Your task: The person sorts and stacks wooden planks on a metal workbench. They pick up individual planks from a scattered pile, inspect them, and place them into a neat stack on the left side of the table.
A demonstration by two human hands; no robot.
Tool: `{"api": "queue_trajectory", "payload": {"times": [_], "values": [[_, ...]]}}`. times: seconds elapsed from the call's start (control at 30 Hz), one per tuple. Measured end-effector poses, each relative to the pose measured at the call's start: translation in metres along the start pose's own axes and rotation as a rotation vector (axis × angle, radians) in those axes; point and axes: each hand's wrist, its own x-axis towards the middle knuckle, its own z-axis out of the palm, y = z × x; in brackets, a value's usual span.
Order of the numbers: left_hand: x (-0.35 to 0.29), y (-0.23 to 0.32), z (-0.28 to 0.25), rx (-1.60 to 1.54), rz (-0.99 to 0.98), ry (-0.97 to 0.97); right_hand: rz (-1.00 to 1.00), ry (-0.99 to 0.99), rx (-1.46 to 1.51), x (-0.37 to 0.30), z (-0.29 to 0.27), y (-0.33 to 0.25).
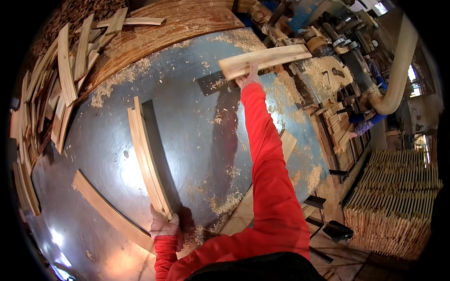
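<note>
My right arm in a red sleeve reaches far across the metal table (pixel 197 126). My right hand (pixel 248 78) is closed on a pale wooden board (pixel 267 58) raised above the surface, its right end by the machine; the shadow lies to its left. Close to my body, my left hand (pixel 164 225) grips the near end of a few narrow wooden slats (pixel 146 157) held together lengthwise, pointing away from me. Left of them a single wooden slat (pixel 110 208) lies on the table. Another board (pixel 241 210) is partly hidden beneath my right arm.
Loose slats (pixel 65 65) are heaped at the far left beside a plywood sheet (pixel 178 21). Machinery with a ribbed hose (pixel 398 65) stands at the right, where another person's hand (pixel 352 135) touches boards (pixel 336 124). A large slat stack (pixel 389 201) sits at right. Shavings (pixel 119 82) litter the table.
</note>
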Motion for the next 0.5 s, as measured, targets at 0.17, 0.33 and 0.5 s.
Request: {"api": "queue_trajectory", "payload": {"times": [0.17, 0.33, 0.5], "values": [[-0.009, 0.008, -0.001, 0.312, 0.105, 0.007, -0.015, -0.098, -0.246, 0.007, -0.001, 0.016], [-0.019, 0.048, -0.007, 0.491, -0.205, 0.04, -0.137, -0.192, -0.67, -0.198, -0.037, 0.08], [-0.024, 0.044, -0.013, 0.173, 0.088, 0.128, 0.026, -0.55, -1.528, -0.333, -0.13, 0.122]]}}
